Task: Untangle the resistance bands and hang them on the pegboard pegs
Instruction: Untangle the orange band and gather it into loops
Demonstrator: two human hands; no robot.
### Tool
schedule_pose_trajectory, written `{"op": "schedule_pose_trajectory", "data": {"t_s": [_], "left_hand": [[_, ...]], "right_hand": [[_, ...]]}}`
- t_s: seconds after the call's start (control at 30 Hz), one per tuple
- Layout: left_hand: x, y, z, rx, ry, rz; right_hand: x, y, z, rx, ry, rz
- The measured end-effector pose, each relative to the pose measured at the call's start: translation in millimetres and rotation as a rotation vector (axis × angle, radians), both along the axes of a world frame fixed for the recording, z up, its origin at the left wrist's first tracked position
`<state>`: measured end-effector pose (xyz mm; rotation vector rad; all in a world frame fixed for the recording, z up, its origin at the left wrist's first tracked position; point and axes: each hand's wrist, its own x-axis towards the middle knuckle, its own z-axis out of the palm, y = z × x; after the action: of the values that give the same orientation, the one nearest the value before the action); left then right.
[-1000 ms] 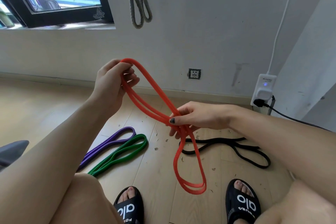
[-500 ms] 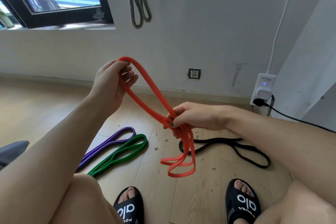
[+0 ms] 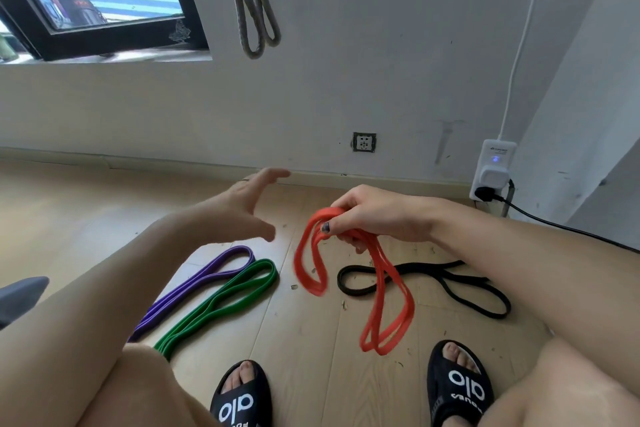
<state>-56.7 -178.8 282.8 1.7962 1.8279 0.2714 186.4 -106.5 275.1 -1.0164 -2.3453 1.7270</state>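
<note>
Roughly early: one grey band (image 3: pixel 254 10) hung, my right hand (image 3: pixel 377 218) pinching the bunched orange band (image 3: pixel 346 274), left hand (image 3: pixel 249 204) spread and empty, purple band (image 3: pixel 197 284), green band (image 3: pixel 221 302) and black band (image 3: pixel 433 284) floored.

— What's worn?
— Bare arms and legs, no sleeves in view. Black slides (image 3: pixel 242 399) on both feet, white "alo" lettering across the straps (upside down from here).
— Anything on the hands?
— A thin ring on the left hand (image 3: pixel 247 199), dark polish on the right hand's (image 3: pixel 377 217) thumbnail.
</note>
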Motion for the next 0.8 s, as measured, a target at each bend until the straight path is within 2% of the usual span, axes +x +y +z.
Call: {"op": "schedule_pose_trajectory", "data": {"t_s": [0.07,0.17,0.23,0.4,0.57,0.8], "left_hand": [[20,0,3,0.01,-0.058,-0.152],[42,3,0,0.025,-0.096,-0.26],[49,6,-1,0.034,-0.087,-0.263],[53,11,4,0.089,0.101,-0.28],[57,7,10,0.042,-0.009,-0.235],[53,9,16,0.053,0.003,-0.215]], "right_hand": [[-1,-1,2,0.0,-0.02,0.021],[0,0,5,-0.01,-0.01,0.028],[4,3,6,-0.008,-0.012,0.039],[12,7,7,0.058,-0.056,0.098],[12,9,6,0.137,-0.082,0.107],[7,6,-1,0.295,-0.112,0.06]]}}
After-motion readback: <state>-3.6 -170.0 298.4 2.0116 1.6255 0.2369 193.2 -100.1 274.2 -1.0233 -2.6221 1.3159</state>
